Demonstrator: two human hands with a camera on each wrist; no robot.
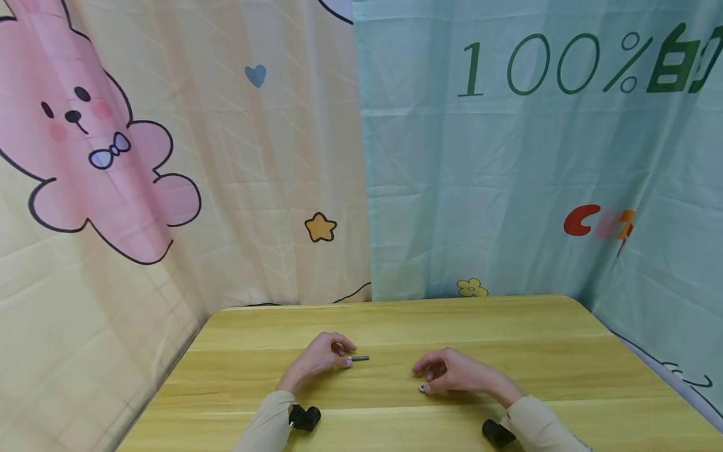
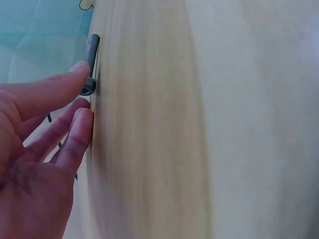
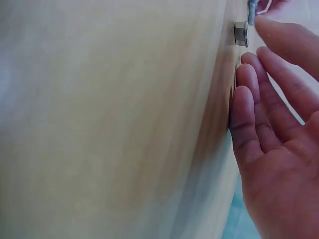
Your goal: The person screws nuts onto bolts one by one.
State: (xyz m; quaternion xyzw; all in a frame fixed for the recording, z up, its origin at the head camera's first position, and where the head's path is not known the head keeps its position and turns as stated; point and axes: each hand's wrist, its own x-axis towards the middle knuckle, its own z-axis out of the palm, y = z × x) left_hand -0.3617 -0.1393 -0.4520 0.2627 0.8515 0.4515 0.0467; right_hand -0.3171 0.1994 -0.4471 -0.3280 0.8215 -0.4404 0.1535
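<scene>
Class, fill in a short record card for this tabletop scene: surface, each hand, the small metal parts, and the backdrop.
Surface: wooden table
Left hand: fingertips touch the head end of a bolt lying flat on the table
Right hand: fingertips rest on the table beside a hex nut
Bolt and nut: apart, not joined
Backdrop: pink bunny cloth at left, pale green printed cloth at right
</scene>
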